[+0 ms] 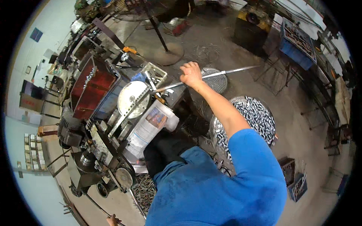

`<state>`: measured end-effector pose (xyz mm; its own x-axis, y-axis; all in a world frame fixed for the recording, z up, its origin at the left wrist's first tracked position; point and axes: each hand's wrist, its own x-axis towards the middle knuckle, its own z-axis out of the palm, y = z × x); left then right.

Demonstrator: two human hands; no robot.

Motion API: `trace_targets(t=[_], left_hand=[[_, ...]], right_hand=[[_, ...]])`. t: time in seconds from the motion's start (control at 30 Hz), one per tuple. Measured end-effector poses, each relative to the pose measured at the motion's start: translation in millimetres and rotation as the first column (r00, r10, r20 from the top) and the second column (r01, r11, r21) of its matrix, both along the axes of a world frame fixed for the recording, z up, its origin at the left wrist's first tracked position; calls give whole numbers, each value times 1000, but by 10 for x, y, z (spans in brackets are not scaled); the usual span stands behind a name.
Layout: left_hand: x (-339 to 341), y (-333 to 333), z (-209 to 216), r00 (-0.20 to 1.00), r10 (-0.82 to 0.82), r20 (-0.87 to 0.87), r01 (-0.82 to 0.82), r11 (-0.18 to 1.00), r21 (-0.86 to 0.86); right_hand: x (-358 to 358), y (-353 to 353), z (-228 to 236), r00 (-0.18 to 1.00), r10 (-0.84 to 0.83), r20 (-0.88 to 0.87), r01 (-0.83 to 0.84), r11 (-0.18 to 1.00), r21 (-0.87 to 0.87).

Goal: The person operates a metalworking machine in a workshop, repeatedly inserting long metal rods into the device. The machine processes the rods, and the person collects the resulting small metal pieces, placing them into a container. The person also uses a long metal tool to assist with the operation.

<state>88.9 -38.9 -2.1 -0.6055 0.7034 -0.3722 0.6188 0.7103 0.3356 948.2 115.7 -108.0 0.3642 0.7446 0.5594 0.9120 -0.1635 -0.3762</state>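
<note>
The right hand [191, 74] curls around a long metal bar [211, 75], reaching from beside a white disc [130, 98]; the left hand [113, 220], grip unclear, is at a thin rod [94, 203].

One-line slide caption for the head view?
Right hand on a long rod, left hand at a bar, metal pieces heaped to the right.

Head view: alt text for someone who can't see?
Right grip is on a long metal rod near a round pale disc; left grip is at a bar, lower left. Small metal parts fill a round bin at right.
</note>
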Motion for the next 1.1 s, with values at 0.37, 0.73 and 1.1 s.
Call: trace_targets(t=[0.37, 0.73, 1.1], left_hand=[[-168, 252, -291, 906, 32, 423, -142, 962, 232], [-503, 112, -358, 946, 15, 324, -149, 907, 393], [-813, 331, -747, 907, -43, 419, -196, 839, 508]], right_hand=[[-1868, -2523, -774, 869, 85, -487, -107, 994, -16], [-1255, -3579, -714, 943, -131, -307, 173, 979, 112], [-785, -4508, -1251, 511, -853, -107, 778, 512, -364]])
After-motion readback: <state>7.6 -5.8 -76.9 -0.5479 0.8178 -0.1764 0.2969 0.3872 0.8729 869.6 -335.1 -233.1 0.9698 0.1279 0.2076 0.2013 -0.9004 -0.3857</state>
